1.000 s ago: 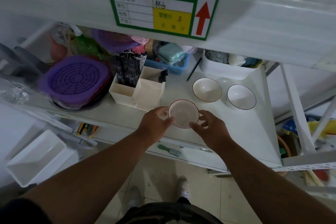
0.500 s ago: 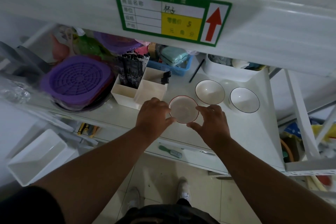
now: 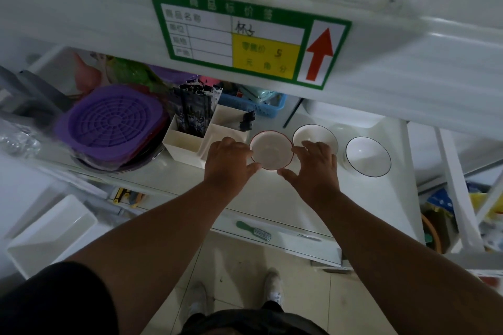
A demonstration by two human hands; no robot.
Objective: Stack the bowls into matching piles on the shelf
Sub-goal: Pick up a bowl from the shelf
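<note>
Both hands hold 1 small bowl, the red-rimmed bowl [image 3: 271, 150], over the white shelf [image 3: 362, 207]. Whether its base touches the shelf cannot be told.

Red-rimmed bowl: white inside, thin red line round a slightly wavy, scalloped edge, shallow, sitting upright with its mouth up. It is the smallest of the 3 bowls in view.

Left hand [image 3: 228, 164]: fingers curled round the bowl's left edge, thumb at the near-left rim. Right hand [image 3: 313, 168]: fingers curved over the right edge, thumb stretched to the near rim. Each hand grips its own side; the bowl sits between them.

Just behind and right of it, the middle bowl [image 3: 315, 137]: white, round smooth rim with a thin dark line, deeper. The right hand's fingers overlap its near edge in the view; contact cannot be told. Further right and apart stands the far-right bowl [image 3: 368, 156], same white with dark rim line, upright on the shelf. A fainter rounded white shape shows behind, between those 2; too dim to name.

Left of the held bowl, touching or nearly so, is a cream divided organiser [image 3: 190, 141] with dark packets standing in 1 compartment. Further left, a purple ribbed lid [image 3: 113, 122] lies on stacked items. A blue basket [image 3: 258, 107] sits at the back. The shelf edge above bears a green price label [image 3: 245, 38] with a red arrow and the numeral 5.
</note>
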